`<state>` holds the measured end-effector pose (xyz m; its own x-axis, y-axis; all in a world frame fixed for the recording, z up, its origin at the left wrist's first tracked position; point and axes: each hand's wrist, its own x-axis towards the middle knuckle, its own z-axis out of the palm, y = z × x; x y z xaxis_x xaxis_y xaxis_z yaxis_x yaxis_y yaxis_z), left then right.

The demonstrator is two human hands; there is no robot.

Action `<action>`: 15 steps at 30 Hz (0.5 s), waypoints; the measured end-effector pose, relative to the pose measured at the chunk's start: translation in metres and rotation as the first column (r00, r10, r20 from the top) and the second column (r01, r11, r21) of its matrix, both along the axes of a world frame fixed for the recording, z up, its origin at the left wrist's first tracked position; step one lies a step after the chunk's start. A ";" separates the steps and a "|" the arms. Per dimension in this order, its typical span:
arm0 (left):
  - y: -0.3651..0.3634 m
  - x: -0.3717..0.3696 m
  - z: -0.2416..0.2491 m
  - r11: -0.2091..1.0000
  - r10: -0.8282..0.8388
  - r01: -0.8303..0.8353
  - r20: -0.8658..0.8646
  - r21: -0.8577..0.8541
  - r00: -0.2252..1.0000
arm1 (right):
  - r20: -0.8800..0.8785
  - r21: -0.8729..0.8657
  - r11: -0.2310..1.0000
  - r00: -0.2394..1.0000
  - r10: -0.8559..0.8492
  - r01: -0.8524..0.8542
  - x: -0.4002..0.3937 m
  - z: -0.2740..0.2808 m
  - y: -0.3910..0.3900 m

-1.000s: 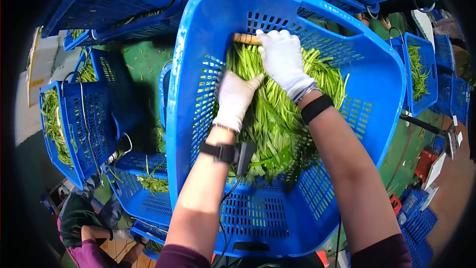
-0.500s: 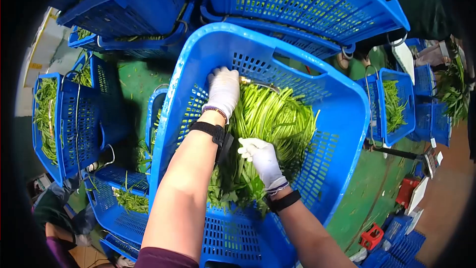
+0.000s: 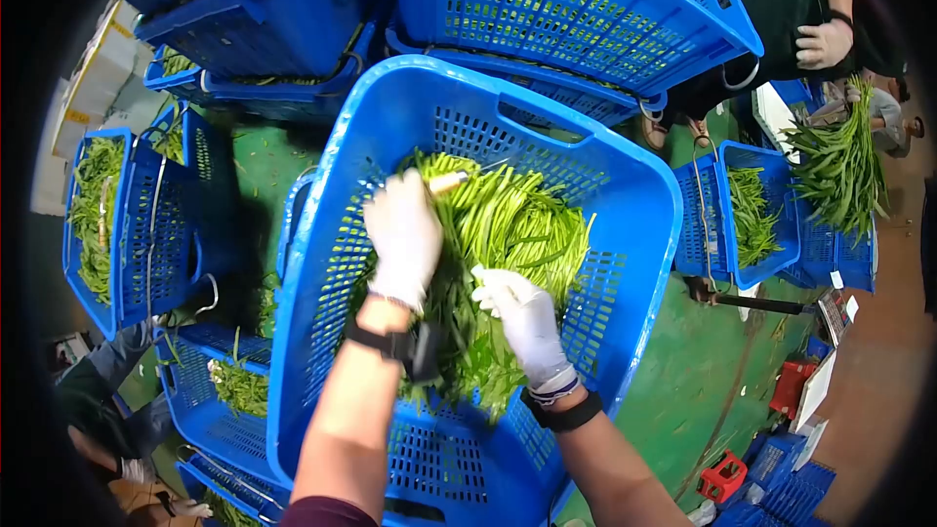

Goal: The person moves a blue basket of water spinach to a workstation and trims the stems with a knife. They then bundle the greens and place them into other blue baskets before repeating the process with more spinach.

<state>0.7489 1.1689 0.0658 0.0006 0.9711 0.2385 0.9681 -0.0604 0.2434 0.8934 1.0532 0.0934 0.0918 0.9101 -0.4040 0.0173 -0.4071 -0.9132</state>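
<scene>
A large blue slatted crate (image 3: 644, 234) stands before me, with a heap of long green leafy vegetable stems (image 3: 517, 224) in it. My left hand (image 3: 402, 234), in a white glove and blurred, is closed round the pale handle of a sickle (image 3: 449, 182). Its thin blade points right across the cut stem ends. Lower and to the right, my right hand (image 3: 527, 317), gloved too, hovers over or touches the stems with thumb and fingers pinched together. What the pinch holds, if anything, is too small to make out. Dark leaves hang below both hands.
Other blue crates of greens stand on the left (image 3: 156, 234), at the back (image 3: 576, 20) and on the right (image 3: 752, 215). At the upper right a co-worker's gloved hand (image 3: 825, 44) shows, near a hanging bunch of greens (image 3: 844, 166). A red crate (image 3: 722, 476) sits lower right.
My left hand with the sickle has moved down and slightly left from the crate's far corner. The right hand stays pinched, nearly in place. A co-worker's hand and a hanging bunch appear at right.
</scene>
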 end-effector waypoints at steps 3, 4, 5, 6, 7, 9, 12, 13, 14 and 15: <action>-0.099 0.026 0.052 0.981 0.098 -0.036 0.324 -0.192 0.941 | 0.063 0.125 0.992 0.998 0.001 -0.009 0.000 0.020 -0.023; -0.135 0.032 0.055 0.984 -0.005 0.072 0.375 -0.164 0.927 | 0.234 0.205 0.975 0.971 0.040 -0.090 0.003 0.031 -0.032; -0.157 0.036 0.082 0.957 -0.065 0.203 0.525 -0.210 0.849 | 0.399 0.273 0.942 0.914 0.073 -0.194 0.000 0.051 -0.037; -0.186 0.047 0.081 0.966 -0.081 0.190 0.499 -0.173 0.863 | 0.067 -0.084 0.996 0.998 0.006 -0.001 -0.005 0.079 -0.045; -0.208 0.057 0.087 0.962 -0.046 0.153 0.416 -0.225 0.908 | -0.079 -0.252 0.952 0.977 -0.197 0.172 -0.006 0.078 -0.058; -0.221 0.049 0.102 0.904 -0.042 0.284 0.593 -0.320 0.804 | 0.192 -0.144 0.990 0.981 0.028 0.000 0.019 0.075 -0.082; -0.240 0.008 0.121 0.954 0.002 0.190 0.638 -0.233 0.770 | 0.098 -0.238 0.970 0.995 -0.025 0.048 0.024 0.131 -0.067; -0.249 -0.013 0.120 0.986 0.042 0.065 0.604 -0.154 0.796 | 0.159 -0.216 0.976 0.987 -0.006 0.040 0.035 0.141 -0.056; -0.247 -0.044 0.126 0.997 0.077 -0.051 0.569 -0.062 0.819 | 0.336 -0.188 0.979 0.931 0.142 -0.082 0.049 0.145 -0.043; -0.243 -0.077 0.137 0.987 0.117 -0.158 0.536 0.032 0.836 | 0.505 -0.185 0.963 0.822 0.263 -0.195 0.066 0.143 -0.031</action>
<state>0.6714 0.9263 0.2024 -0.2781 0.9321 0.2321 0.6910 0.0263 0.7224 0.9593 1.0220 0.2362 0.1144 0.8790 -0.4630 0.5819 -0.4370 -0.6859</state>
